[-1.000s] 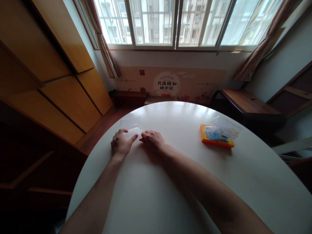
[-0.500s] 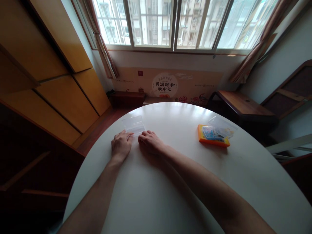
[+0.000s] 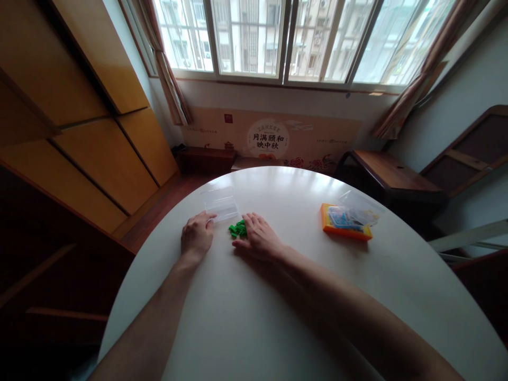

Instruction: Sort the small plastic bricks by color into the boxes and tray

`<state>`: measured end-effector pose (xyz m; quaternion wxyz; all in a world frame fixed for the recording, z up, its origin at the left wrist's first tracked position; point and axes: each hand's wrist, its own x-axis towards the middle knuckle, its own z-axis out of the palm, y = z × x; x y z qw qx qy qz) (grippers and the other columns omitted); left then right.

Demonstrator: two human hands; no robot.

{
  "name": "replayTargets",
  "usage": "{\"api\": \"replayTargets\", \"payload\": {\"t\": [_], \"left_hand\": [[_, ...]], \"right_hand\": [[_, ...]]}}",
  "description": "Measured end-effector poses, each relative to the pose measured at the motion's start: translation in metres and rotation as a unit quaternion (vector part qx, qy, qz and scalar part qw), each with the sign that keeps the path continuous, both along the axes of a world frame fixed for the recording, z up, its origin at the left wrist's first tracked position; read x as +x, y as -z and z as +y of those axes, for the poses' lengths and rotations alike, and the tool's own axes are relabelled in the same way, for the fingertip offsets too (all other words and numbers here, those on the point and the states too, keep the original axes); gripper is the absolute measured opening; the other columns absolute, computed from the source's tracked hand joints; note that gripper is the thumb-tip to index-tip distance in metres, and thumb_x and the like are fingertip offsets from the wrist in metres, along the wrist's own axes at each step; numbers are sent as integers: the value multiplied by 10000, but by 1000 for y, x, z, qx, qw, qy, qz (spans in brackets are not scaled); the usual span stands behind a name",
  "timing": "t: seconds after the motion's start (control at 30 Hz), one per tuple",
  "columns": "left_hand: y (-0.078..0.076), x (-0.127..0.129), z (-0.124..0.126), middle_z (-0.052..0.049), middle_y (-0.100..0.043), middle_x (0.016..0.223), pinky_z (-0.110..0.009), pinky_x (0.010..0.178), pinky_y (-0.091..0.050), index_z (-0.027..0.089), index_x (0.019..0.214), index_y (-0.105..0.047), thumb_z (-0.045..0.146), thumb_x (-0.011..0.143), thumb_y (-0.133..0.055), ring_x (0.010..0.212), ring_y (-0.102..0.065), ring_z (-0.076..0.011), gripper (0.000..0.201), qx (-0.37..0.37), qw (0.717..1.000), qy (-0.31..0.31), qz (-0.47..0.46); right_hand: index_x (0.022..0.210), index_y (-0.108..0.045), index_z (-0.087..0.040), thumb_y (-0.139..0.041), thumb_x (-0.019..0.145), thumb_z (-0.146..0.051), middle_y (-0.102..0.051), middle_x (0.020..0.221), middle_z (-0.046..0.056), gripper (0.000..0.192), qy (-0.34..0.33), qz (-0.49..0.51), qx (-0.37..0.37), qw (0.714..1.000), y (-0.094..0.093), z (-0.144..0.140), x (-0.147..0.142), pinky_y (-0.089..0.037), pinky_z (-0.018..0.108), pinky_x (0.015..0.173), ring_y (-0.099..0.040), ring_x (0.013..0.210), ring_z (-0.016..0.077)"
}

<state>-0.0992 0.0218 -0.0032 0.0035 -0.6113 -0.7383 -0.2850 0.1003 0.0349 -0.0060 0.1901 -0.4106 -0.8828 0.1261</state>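
Observation:
A clear plastic box [image 3: 222,210] with its lid folded back lies on the left part of the white table. My left hand [image 3: 197,233] is closed at the box's near left corner, the thumb and fingertips on its edge. Just right of that hand, a small heap of green plastic pieces [image 3: 237,229] rests on the tabletop. My right hand [image 3: 259,234] is flat beside the heap, fingers stretched out and thumb apart, covering some of the pieces.
An orange box [image 3: 345,233] stands on the right side of the round white table [image 3: 278,317]. On top of it sits another clear plastic case [image 3: 359,209] with blue and yellow contents. A wooden bench [image 3: 397,169] is beyond the table's far right edge.
Green pieces now show on the table where my right hand was curled. That hand has opened and shifted slightly right. My left hand stays at the clear box.

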Motion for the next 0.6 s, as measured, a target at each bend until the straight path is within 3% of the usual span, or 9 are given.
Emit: {"api": "replayTargets", "payload": {"t": [0.1,0.3,0.5,0.6], "left_hand": [[0,-1,1,-111,-648,1217,-408,998,-449,172,1034,-708,220,848,-431,1139,-584,-282,337,-2,1000,-3,-5],[-2,0,1,-102,-685,1137,-401,952,-478,180,1036,-699,243,853,-416,1067,-621,-278,343,3,1000,-9,-17],[-6,3,2,-113,-695,1102,-401,946,-481,161,1024,-696,252,838,-413,1052,-626,-282,350,10,999,-5,-32],[-7,5,1,-113,-695,1091,-405,950,-482,161,1026,-692,267,841,-418,1045,-624,-280,347,14,999,-1,-38]], "right_hand": [[1434,-295,-8,-521,879,-531,-336,1470,274,796,-21,-7,-11,1000,2,-5,-9,-217,490,1138,-273,1396,365],[1426,-299,58,-465,917,-478,-273,1490,306,757,-53,-16,-19,998,-2,-13,-28,-191,496,1155,-224,1415,381],[1408,-317,75,-492,919,-368,-312,1469,311,683,-74,10,0,997,-4,-18,-44,-211,472,1159,-265,1401,365],[1388,-372,32,-534,901,-338,-394,1438,267,632,-80,63,13,995,-12,-23,-30,-278,412,1143,-342,1368,312]]}}
